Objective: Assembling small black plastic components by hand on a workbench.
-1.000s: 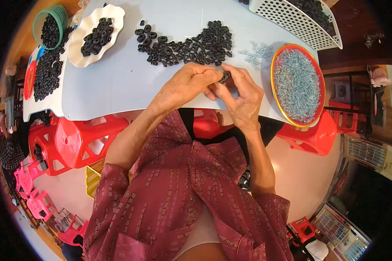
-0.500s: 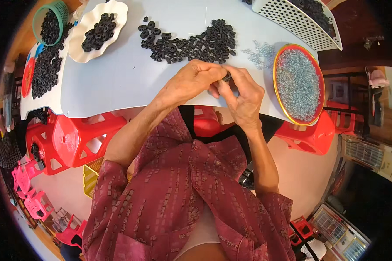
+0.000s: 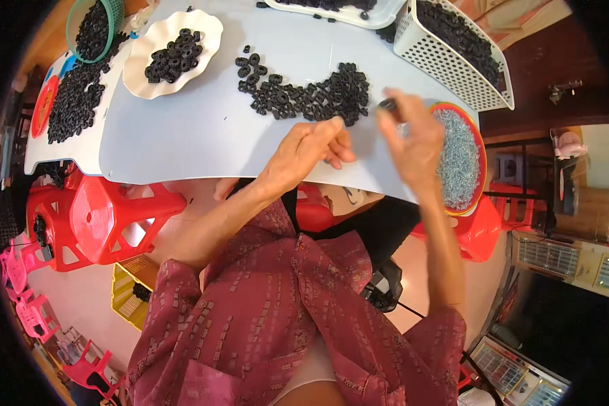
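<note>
My right hand (image 3: pixel 416 142), blurred by motion, is raised over the table's right side. A small black ring-like part (image 3: pixel 388 104) is pinched between its thumb and fingers. My left hand (image 3: pixel 311 150) rests by the table's near edge, its fingers loosely bent and nothing visible in them. Just beyond it spreads a pile of small black parts (image 3: pixel 298 98). Right of my right hand is a red, yellow-rimmed bowl (image 3: pixel 482 155) full of small clear bluish pieces (image 3: pixel 457 166); the hand and forearm cover part of it.
A white scalloped dish (image 3: pixel 137 64) of black parts stands far left, near a tipped green basket (image 3: pixel 117 17). More black parts (image 3: pixel 74 111) lie beside a red plate (image 3: pixel 44 105). Back right is a perforated white basket (image 3: pixel 446 71). Red stools (image 3: pixel 91 216) stand below the table.
My hands have parted. My right hand has moved right with the black part, while my left stays near the table edge. The view has shifted, showing more of the table's far side.
</note>
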